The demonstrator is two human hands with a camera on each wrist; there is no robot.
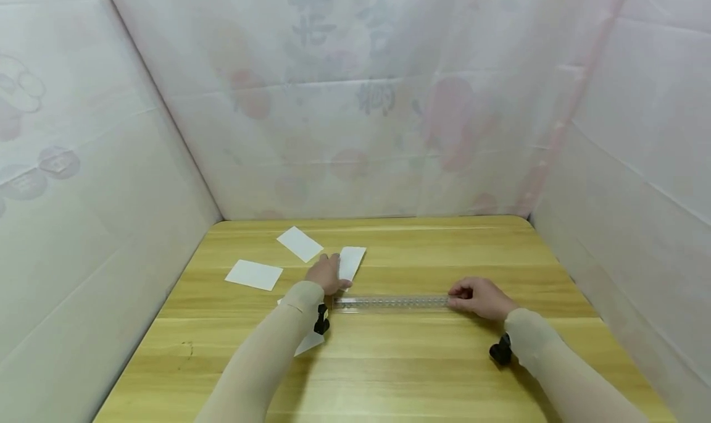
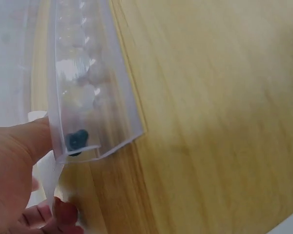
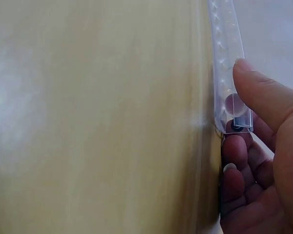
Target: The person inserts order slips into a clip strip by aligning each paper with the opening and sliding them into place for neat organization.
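A long clear plastic strip (image 1: 394, 303) with a row of round clear bumps along it lies left to right between the hands. My right hand (image 1: 482, 298) pinches its right end, thumb on top and fingers curled beneath. At the other end, my left hand (image 1: 324, 275) has a white card (image 1: 352, 262) between thumb and fingers. In the left wrist view the card (image 2: 49, 183) stands bent beside the strip's end, where a dark plug-like piece (image 2: 77, 140) shows inside. The left thumb passes close along the strip's side wall.
Two more white cards, one at the back (image 1: 300, 244) and one at the left (image 1: 254, 275), lie flat on the wooden table (image 1: 422, 373). Another card (image 1: 310, 341) is partly hidden under the left forearm. Pale printed cloth walls (image 1: 378, 133) enclose the table's back and sides.
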